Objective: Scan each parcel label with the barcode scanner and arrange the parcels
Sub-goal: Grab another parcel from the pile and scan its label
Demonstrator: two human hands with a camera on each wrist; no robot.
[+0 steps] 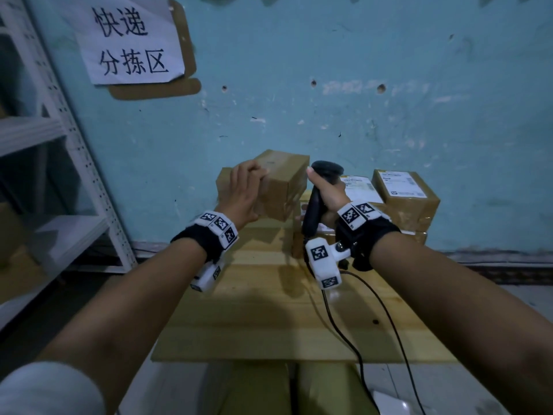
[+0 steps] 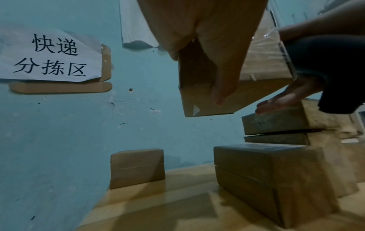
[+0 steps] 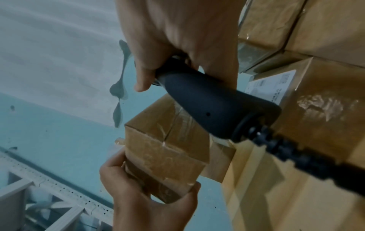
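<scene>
My left hand (image 1: pixel 245 190) grips a small taped cardboard parcel (image 1: pixel 284 187) and holds it in the air above the wooden table (image 1: pixel 269 324). The same parcel (image 3: pixel 164 150) shows in the right wrist view, held at its lower end by the left hand (image 3: pixel 150 198). My right hand (image 1: pixel 326 190) grips a black barcode scanner (image 1: pixel 314 211) by its handle, right beside the parcel. The scanner handle (image 3: pixel 213 106) and its cable run across the right wrist view. From the left wrist camera the parcel (image 2: pixel 207 101) hangs above other boxes.
Labelled parcels (image 1: pixel 404 190) are stacked at the table's far right against the blue wall. Two more boxes (image 2: pixel 272 176) (image 2: pixel 137 167) sit on the table below the lifted one. A white metal shelf (image 1: pixel 59 175) stands to the left. The scanner cable (image 1: pixel 353 339) trails off the table's front edge.
</scene>
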